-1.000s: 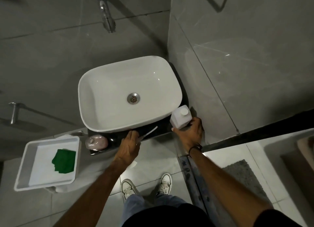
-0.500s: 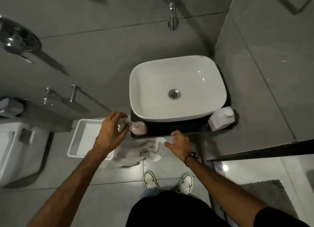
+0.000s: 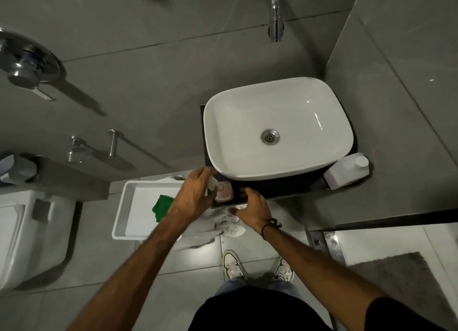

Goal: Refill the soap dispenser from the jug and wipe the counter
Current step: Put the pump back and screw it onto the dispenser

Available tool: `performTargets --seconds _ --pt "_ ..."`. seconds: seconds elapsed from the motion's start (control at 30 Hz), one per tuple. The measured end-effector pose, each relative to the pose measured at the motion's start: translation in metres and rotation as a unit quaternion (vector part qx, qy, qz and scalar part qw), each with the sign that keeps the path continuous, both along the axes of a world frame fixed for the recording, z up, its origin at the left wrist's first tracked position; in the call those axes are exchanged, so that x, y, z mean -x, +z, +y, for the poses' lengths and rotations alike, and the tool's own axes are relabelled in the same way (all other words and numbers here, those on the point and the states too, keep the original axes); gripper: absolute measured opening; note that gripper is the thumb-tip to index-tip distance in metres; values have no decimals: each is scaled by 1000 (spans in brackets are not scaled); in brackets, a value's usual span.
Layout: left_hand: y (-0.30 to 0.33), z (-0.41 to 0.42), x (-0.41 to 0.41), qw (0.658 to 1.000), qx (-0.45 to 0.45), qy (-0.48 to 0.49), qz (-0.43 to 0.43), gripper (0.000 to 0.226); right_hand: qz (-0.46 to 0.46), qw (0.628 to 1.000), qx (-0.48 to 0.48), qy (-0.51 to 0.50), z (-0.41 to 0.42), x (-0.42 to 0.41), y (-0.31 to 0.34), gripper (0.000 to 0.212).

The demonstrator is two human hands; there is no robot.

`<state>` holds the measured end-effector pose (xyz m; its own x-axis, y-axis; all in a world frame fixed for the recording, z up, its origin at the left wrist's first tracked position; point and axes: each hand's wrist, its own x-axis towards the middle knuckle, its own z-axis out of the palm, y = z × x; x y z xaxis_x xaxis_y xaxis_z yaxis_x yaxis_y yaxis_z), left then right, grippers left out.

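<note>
The pink soap dispenser (image 3: 225,193) stands on the left end of the dark counter (image 3: 285,190), in front of the white sink (image 3: 277,127). My left hand (image 3: 195,198) is over the dispenser, its fingers closed on the white pump top (image 3: 211,182). My right hand (image 3: 254,206) hovers just right of the dispenser with its fingers apart and nothing in it. The white jug (image 3: 347,173) with its cap on stands at the counter's right end, away from both hands. A green cloth (image 3: 161,206) lies in the white tray (image 3: 133,206), partly hidden by my left forearm.
A crumpled white towel (image 3: 229,225) hangs below the counter edge under my hands. The tap (image 3: 275,21) juts from the wall above the sink. A toilet (image 3: 24,231) is at the left, a grey mat (image 3: 401,283) at the lower right.
My right hand left the jug and came across to the dispenser. My left hand carried the pump top to the dispenser. The view swung left, bringing the toilet in.
</note>
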<state>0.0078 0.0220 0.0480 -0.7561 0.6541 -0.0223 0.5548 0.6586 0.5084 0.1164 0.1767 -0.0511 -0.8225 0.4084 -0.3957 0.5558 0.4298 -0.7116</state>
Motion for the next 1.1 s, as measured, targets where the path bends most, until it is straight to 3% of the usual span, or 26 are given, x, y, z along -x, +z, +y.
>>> performTargets --seconds 0.17,0.43,0.63,0.73,0.87,1.0,1.1 --pt "-24 24 12 993 99 -52 -32 29 10 999 -44 16 -22 26 -6 90" --pt "-41 20 21 995 96 6 -40 34 74 988 -8 -132 -60 44 -17 76" --pt "-27 -14 26 987 -33 136 -84 27 113 987 -102 -49 -61 41 -7 78" --pt "-21 -31 24 976 -95 107 -164 32 119 986 -111 -34 -61 40 7 75" --pt "-13 -45 30 962 -142 61 -224 56 114 985 -129 -3 -59 36 21 72" --pt "-11 -47 26 914 -237 40 -327 72 109 986 -125 2 -59 29 35 68" --pt "-10 -43 14 867 -317 82 -375 78 117 985 -128 3 -58 22 42 63"
